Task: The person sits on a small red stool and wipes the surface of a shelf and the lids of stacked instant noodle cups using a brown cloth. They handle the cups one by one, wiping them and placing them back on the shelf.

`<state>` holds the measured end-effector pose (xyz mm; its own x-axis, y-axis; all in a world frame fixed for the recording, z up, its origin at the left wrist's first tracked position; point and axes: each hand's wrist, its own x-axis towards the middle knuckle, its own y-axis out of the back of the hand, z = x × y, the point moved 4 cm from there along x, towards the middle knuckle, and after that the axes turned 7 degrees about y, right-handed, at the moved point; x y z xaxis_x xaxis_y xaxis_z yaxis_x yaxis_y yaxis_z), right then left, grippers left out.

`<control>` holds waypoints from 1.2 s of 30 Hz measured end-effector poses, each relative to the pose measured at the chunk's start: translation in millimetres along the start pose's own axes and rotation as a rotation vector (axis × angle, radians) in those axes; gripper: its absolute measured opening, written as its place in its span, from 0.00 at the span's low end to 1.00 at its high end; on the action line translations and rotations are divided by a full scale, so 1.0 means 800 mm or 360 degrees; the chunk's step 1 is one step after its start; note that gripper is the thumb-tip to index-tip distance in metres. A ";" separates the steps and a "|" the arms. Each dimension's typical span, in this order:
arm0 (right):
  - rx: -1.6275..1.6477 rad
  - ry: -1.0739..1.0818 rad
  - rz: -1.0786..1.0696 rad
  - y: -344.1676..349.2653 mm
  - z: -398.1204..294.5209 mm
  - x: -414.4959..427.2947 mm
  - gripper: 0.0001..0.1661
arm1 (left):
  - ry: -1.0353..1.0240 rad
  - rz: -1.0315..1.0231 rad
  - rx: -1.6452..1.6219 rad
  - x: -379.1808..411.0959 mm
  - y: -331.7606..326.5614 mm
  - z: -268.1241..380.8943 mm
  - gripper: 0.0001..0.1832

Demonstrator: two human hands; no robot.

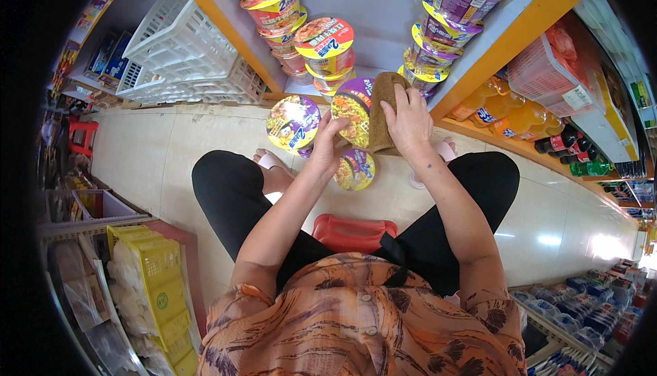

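My left hand (327, 142) grips the near left side of a purple instant noodle cup (351, 114), whose lid faces up. My right hand (410, 119) presses a folded brown cloth (385, 114) against the right side of that cup and covers part of its lid. Another purple noodle cup (293, 123) stands just left of my left hand. Below the held cup, a further purple cup (354, 169) is on the tiled floor between my feet. Beyond my hands, a red noodle cup (324, 39) tops a short stack on the low shelf.
Tall stacks of red cups (272, 11) and purple cups (446, 26) stand in the shelf bay. White plastic crates (179, 52) are at left, orange drink bottles (503, 109) at right. A red stool (354, 232) is between my legs; yellow crates (159, 283) stand at lower left.
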<state>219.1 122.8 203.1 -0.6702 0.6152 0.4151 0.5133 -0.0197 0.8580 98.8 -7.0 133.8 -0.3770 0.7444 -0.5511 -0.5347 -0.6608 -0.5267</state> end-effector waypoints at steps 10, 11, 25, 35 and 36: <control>0.0267 0.0613 -0.0272 0.028 -0.062 0.009 0.26 | 0.0078 -0.0274 -0.0105 0.005 -0.005 0.001 0.34; 0.0274 0.0641 -0.0290 0.029 -0.066 0.010 0.26 | 0.0114 -0.0332 -0.0163 0.009 -0.002 0.001 0.34; 0.0242 0.1274 -0.0492 0.051 -0.097 0.004 0.26 | 0.0208 -0.0644 -0.0693 0.000 -0.016 0.026 0.34; 0.0308 0.1448 -0.0465 0.047 -0.107 -0.010 0.23 | 0.0435 -0.1297 -0.0846 0.032 -0.004 0.009 0.21; 0.0296 0.1432 -0.0530 0.044 -0.106 -0.011 0.24 | 0.0383 -0.1186 -0.0845 0.034 -0.001 0.010 0.21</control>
<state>197.8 50.1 255.5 -0.9154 -0.2658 0.3023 0.2483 0.2183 0.9438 83.2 14.7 124.2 0.1210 0.9918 -0.0416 -0.1387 -0.0246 -0.9900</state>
